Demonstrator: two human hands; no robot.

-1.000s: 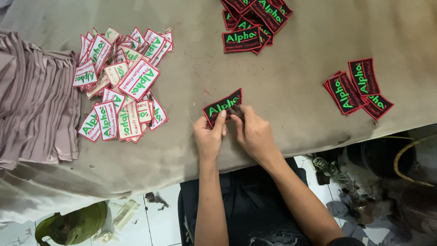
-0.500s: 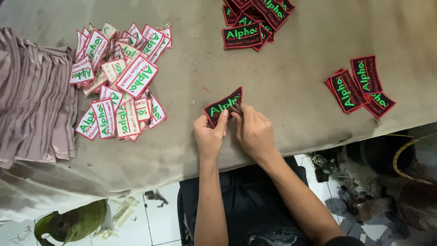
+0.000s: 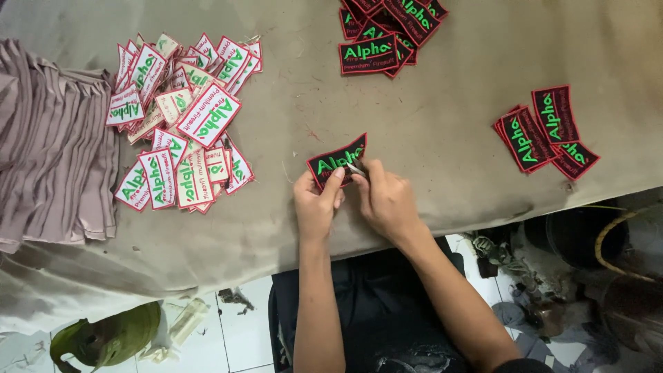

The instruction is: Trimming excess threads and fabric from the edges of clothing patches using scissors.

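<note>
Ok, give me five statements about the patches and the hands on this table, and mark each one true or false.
1. Both hands, the left hand and the right hand, are on one black patch. True.
2. The pile of white patches lies to the right of the hands. False: it lies to their left.
3. A small stack of black patches sits near the right edge of the table. True.
4. The folded cloth at the left is bright blue. False: it is a dull pinkish brown.
5. The right hand holds a small thin tool against the patch. True, though what kind of tool cannot be told.
</note>
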